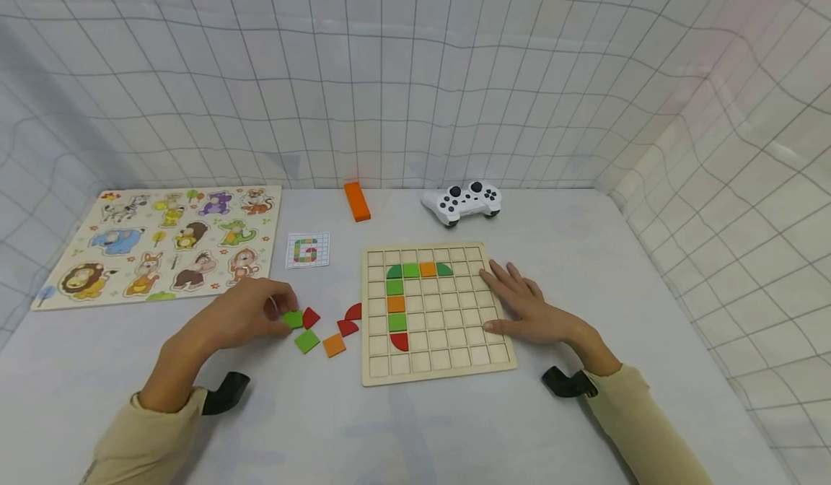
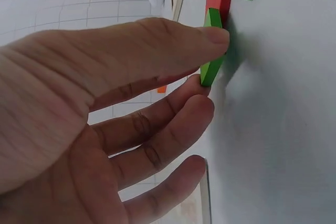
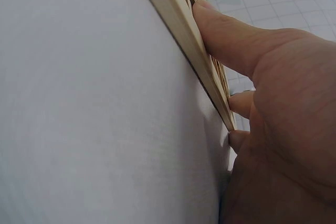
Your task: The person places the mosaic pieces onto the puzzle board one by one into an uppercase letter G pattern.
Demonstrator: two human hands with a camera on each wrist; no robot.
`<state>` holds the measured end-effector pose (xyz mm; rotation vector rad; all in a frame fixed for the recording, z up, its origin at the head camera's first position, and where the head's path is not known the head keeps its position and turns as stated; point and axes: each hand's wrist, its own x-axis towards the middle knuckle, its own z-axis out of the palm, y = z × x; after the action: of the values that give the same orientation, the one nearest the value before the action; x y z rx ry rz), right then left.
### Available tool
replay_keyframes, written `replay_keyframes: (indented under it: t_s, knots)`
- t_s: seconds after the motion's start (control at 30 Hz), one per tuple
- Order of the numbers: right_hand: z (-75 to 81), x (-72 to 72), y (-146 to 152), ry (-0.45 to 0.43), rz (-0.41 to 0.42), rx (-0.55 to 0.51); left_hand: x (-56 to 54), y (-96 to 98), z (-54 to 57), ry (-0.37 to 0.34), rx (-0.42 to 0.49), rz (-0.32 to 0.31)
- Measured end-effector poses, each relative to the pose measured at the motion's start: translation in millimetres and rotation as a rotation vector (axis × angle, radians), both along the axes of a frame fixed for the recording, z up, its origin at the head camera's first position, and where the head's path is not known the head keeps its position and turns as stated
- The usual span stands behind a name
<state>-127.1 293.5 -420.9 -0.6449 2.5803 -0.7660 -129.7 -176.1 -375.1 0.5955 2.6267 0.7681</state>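
Note:
My left hand point(image 1: 236, 315) pinches a green square tile point(image 2: 211, 72) between thumb and fingertips, left of the wooden grid board point(image 1: 441, 378). In the left wrist view that tile stands on edge close to the table; whether it touches cannot be told. Beside it lie a second green square point(image 1: 306, 341), an orange square point(image 1: 334, 345) and red quarter-round pieces point(image 1: 348, 328). My right hand point(image 1: 532, 315) rests on the board's right edge, fingers spread, thumb on top point(image 3: 210, 24). On the board, a row and a column of green, orange and red pieces point(image 1: 395, 304) meet at upper left.
A small pattern card point(image 1: 308, 250) lies above the loose pieces. At the back are an orange block point(image 1: 357, 202) and a white game controller point(image 1: 462, 202). An animal puzzle board point(image 1: 162, 243) fills the back left. White grid-lined walls point(image 1: 415, 73) enclose the table's back and sides.

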Motion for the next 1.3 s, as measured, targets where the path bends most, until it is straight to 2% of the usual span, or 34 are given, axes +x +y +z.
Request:
replay_keyframes:
  t_s: [0.2, 0.4, 0.6, 0.83, 1.03, 1.3]
  knots:
    - [-1.3, 0.3, 0, 0.001, 0.007, 0.008, 4.0, 7.8, 6.1, 0.029, -0.004, -0.001]
    - [-0.4, 0.4, 0, 0.005, 0.011, -0.005, 8.7, 27.0, 10.9, 0.041, 0.0, -0.008]
    - [0.8, 1.1, -1, -0.003, 0.007, -0.006, 13.5, 53.7, 6.0, 0.08, -0.003, -0.029]
    - [0.2, 0.9, 0, -0.001, 0.005, 0.001, 19.4, 86.8, 3.1, 0.133, -0.001, -0.091]
    - [0.8, 0.5, 0, 0.0, 0.007, 0.001, 23.9, 106.1, 0.0, 0.179, 0.014, -0.143]
    - [0.7, 0.4, 1, -0.001, 0.008, -0.006, 25.1, 130.3, -2.7, 0.189, 0.016, -0.202]
